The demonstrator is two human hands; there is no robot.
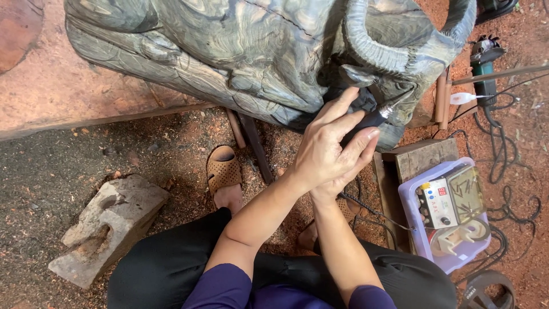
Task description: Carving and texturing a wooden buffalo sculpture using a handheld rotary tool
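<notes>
A large grey-green carved wooden animal figure [240,51] with curved horns fills the top of the view. Both my hands are clasped around a black rotary carving handpiece [372,119], whose metal tip touches the carving below the horn. My left hand [329,146] lies on top, fingers stretched over the tool. My right hand [337,186] is mostly hidden under the left one and grips from below. A black cable runs from the tool down to the right.
A lilac plastic tub [414,220] at right holds a control box with a small display. A teal angle grinder [485,66] and tangled cables lie at upper right. A broken concrete block [108,226] sits at left. My sandalled foot [224,174] rests on sawdust-covered ground.
</notes>
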